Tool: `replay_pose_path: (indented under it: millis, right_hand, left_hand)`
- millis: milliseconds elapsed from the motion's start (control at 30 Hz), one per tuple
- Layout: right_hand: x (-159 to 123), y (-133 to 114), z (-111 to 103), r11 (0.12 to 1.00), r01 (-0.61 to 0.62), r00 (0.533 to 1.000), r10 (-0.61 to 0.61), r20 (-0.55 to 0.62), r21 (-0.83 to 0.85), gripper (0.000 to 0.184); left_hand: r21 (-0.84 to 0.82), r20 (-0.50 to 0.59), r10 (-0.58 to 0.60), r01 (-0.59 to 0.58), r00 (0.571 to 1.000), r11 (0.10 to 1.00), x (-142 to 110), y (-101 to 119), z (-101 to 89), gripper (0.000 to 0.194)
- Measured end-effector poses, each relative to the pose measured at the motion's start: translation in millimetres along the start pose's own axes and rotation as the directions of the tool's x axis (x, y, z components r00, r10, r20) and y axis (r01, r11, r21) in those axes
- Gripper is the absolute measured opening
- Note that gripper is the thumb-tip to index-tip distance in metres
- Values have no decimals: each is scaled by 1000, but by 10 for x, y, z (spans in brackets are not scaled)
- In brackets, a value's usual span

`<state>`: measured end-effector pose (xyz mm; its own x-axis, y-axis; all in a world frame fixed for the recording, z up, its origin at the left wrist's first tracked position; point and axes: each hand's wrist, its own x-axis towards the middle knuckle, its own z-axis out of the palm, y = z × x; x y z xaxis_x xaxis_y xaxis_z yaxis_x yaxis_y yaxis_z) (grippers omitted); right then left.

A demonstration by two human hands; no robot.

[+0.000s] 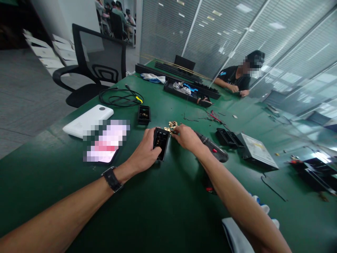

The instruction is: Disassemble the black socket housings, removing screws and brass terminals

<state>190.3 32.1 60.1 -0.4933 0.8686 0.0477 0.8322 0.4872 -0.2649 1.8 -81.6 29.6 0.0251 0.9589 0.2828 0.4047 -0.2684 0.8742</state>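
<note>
My left hand [144,151] is closed around a black plastic housing [163,142], tilted with its open side up. Inside it are slots and a few small brass-coloured parts. Just beyond the housing lies a small pile of brass pieces [173,124] on the green table [147,218]. Pinched fingers of my right hand [186,137] reach down to the edge of that pile; what is between the fingertips is hidden. A second black housing [144,115] with brass parts in it stands farther back on the left. A dark power tool [217,149] with a red switch lies partly under my right forearm.
Left are a phone [107,142], a white power bank [88,121] and a coiled black cable [119,96]. Right are black frames [229,137] and a metal-topped box [259,151]. A long black tray [186,93] lies behind. Another person [237,77] sits across the table.
</note>
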Motion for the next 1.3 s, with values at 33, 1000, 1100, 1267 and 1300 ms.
replay_pose_path:
  millis: [33,1000,1100,1267,1300]
  right_hand:
    - [21,-3,15,1000,-8,1000,8,0,-4,15]
    - [-218,-143,-254,629,147,987,-148,-67,763,15]
    - [-221,-157,-255,662,173,984,-139,-108,729,16]
    - [-224,-179,-246,663,149,989,-99,-111,734,16]
    - [-227,-183,-250,660,140,990,-95,-102,738,16]
  left_hand:
    - [-3,-1,2,-2,1000,1000,0,-4,0,59]
    - [123,109,163,-176,981,977,-62,82,6,50]
    - [128,100,165,-177,981,976,-59,97,4,50]
    - [121,117,162,-176,980,977,-62,115,3,50]
    - [122,121,162,-177,979,977,-62,113,3,51]
